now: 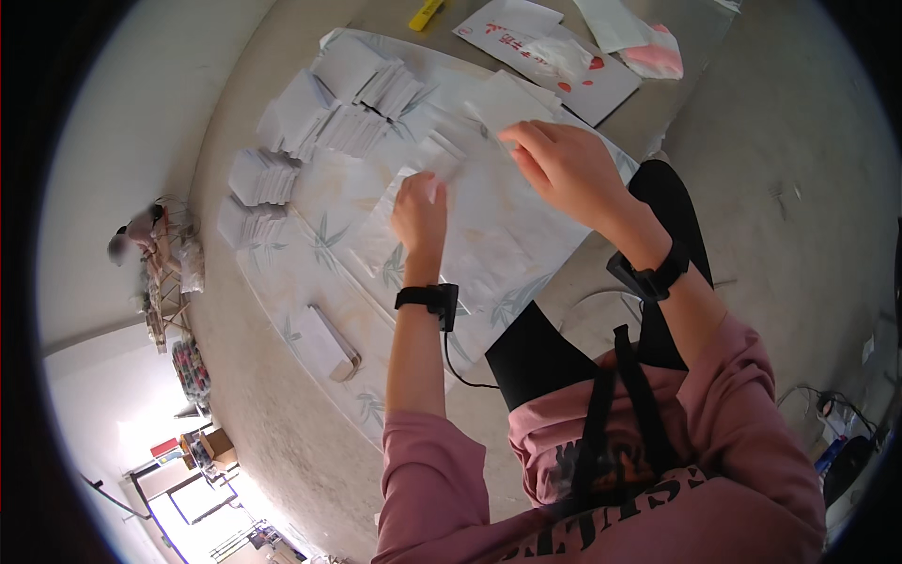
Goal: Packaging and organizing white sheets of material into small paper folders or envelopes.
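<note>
My left hand (420, 218) is closed at the lower end of a small folded white paper piece (440, 156), its fingertips bent over it. Below that hand lies a shiny, see-through plastic sheet (489, 254), spread over the patterned tablecloth. My right hand (569, 174) is raised to the right, fingers curled and thumb near the forefinger. Whatever it may pinch is too small or blurred to make out. Just beyond its fingertips are flat white paper sheets (512, 101).
Several stacks of folded white paper (343, 127) fill the table's far left. A folded strip (331, 343) lies nearer, on the left. At the far side are a yellow cutter (426, 13), a printed white bag (540, 52) and crumpled pink-white wrapping (653, 52). Another person (146, 230) is in the left background.
</note>
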Available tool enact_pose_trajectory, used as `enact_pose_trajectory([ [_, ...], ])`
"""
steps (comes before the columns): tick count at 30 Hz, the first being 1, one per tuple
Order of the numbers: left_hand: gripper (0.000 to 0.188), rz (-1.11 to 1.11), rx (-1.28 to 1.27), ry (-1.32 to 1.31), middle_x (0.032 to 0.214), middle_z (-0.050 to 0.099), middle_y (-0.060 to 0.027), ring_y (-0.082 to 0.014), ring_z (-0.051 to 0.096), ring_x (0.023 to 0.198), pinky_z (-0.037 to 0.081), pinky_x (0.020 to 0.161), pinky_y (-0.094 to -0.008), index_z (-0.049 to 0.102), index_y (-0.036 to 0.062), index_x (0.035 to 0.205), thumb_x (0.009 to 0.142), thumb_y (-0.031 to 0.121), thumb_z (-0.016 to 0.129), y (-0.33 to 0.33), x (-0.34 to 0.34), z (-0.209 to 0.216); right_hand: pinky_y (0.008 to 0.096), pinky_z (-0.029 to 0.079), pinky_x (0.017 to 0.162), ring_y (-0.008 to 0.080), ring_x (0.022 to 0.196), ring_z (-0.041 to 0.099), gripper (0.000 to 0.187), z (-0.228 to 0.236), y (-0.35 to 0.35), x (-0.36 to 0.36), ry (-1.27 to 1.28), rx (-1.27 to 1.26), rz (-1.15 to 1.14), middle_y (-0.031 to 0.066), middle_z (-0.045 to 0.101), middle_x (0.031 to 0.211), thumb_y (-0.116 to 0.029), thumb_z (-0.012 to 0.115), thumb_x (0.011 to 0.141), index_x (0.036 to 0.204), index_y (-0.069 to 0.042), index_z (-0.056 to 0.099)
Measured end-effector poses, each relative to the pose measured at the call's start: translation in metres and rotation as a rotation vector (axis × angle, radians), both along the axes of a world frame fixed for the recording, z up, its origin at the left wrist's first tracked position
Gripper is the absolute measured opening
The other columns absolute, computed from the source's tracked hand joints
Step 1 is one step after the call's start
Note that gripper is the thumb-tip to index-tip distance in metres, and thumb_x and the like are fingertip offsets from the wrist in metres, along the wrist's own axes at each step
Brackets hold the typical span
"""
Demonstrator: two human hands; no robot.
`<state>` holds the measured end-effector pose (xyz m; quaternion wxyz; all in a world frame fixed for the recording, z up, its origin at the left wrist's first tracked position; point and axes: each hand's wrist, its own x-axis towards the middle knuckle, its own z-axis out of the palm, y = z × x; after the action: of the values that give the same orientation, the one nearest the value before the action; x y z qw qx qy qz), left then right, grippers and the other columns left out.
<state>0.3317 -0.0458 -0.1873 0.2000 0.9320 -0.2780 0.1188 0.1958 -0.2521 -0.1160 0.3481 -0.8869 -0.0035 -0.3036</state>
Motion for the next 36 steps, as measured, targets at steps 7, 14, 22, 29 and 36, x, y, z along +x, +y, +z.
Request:
enact_pose_trajectory([
  [7,0.013,0.081,-0.037,0.017,0.099,0.069,-0.0032,-0.0256,0.066,0.086,0.051,0.072,-0.036,0.07,0.0126,0.091,0.082,0.023,0.068,-0.003,-0.005,-0.002,0.0373,0.047,0.058,0.0277,0.065,0.061,0.016,-0.038,0.033,-0.033,-0.034,0.099,0.048,0.0072,0.063,0.076,-0.005,0.061,0.085,0.101,-0.009,0.058],
  [14,0.008,0.238,-0.151,0.178,0.093,0.069,-0.0018,-0.0228,0.066,0.085,0.052,0.07,-0.0338,0.069,0.0119,0.089,0.084,0.018,0.066,-0.006,0.005,0.005,0.0299,0.046,0.056,0.0229,0.06,0.059,0.019,-0.065,0.042,-0.036,-0.005,0.253,0.11,0.0084,0.066,0.08,-0.001,0.06,0.087,0.105,-0.005,0.06],
  [22,0.009,0.127,-0.439,0.134,0.087,0.067,-0.0075,-0.0187,0.064,0.08,0.05,0.074,-0.0303,0.068,0.0018,0.091,0.086,0.008,0.065,0.023,-0.028,0.04,0.031,0.05,0.067,0.022,0.08,0.064,0.029,-0.05,0.067,-0.038,0.193,0.776,0.195,0.0093,0.063,0.089,-0.013,0.067,0.087,0.111,-0.006,0.053],
  [29,0.014,-0.127,-0.308,-0.029,0.089,0.066,-0.0081,-0.0212,0.063,0.084,0.049,0.076,-0.0322,0.067,0.001,0.092,0.081,-0.006,0.066,0.036,-0.108,0.096,0.0365,0.05,0.083,0.0284,0.107,0.059,0.07,-0.017,0.108,-0.031,0.431,0.711,0.173,0.0158,0.056,0.119,-0.025,0.078,0.079,0.13,-0.001,0.036],
  [36,0.014,-0.064,-0.474,0.023,0.093,0.067,-0.0084,-0.0211,0.064,0.086,0.049,0.077,-0.0315,0.066,0.0008,0.092,0.081,-0.008,0.064,0.082,-0.133,0.106,0.0392,0.048,0.088,0.0344,0.106,0.058,0.071,0.001,0.153,-0.029,0.286,0.794,0.292,0.0222,0.052,0.122,-0.018,0.075,0.078,0.133,0.001,0.034],
])
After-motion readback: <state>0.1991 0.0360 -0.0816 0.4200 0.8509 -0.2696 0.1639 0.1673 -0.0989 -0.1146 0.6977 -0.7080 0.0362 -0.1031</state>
